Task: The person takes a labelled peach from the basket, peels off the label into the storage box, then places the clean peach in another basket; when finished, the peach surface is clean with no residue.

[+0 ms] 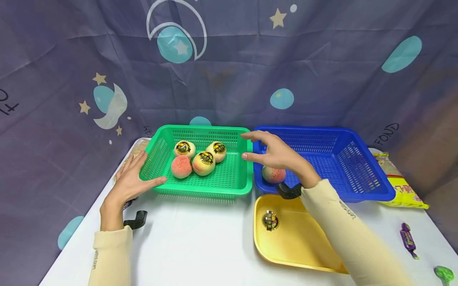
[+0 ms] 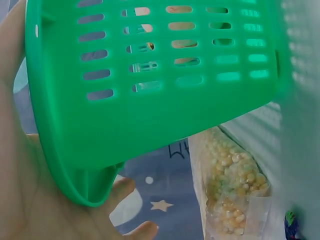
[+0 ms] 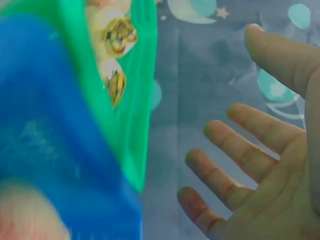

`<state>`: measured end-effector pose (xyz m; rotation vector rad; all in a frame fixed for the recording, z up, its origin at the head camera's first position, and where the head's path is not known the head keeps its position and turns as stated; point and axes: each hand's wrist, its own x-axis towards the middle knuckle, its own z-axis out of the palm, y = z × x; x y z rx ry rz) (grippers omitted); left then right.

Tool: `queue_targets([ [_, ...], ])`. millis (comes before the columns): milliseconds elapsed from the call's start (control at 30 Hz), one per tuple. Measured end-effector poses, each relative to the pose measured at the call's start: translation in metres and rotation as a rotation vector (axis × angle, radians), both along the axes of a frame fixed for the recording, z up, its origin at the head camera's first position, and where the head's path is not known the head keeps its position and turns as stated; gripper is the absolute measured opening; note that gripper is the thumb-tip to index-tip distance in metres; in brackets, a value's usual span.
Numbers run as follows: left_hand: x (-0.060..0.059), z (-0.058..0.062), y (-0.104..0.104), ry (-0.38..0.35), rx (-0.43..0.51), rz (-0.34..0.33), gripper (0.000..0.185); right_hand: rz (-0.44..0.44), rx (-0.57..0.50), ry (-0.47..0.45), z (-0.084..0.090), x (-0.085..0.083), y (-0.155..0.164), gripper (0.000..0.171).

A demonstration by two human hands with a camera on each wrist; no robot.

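The left hand [image 1: 130, 180] rests flat-fingered against the green basket [image 1: 229, 183]; the right hand [image 1: 277, 153] hovers open-fingered above its right rim. Best steady both sides.

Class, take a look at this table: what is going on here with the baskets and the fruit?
A person sits at a white table. Their left hand rests flat against the near left corner of a green basket that holds four peaches. Their right hand hovers open over the gap between that basket and a blue basket, holding nothing. One peach lies in the blue basket. A yellow tray with a sticker sits in front.
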<state>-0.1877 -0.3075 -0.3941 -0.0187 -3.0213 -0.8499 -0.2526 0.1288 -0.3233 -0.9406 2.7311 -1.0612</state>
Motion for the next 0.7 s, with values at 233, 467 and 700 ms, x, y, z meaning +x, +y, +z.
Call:
queue_targets([
  [233,0.001,-0.002,-0.002,0.022,0.0,-0.008,0.119,0.08,-0.097,-0.089,-0.006,-0.025,-0.048,0.052],
  [467,0.0,-0.001,-0.002,-0.013,0.005,0.002,0.119,0.11,-0.109,-0.192,-0.02,-0.05,-0.082,0.049],
  [700,-0.002,-0.001,-0.002,-0.029,0.006,0.003,0.119,0.133,-0.052,-0.307,-0.036,-0.063,-0.103,0.059],
])
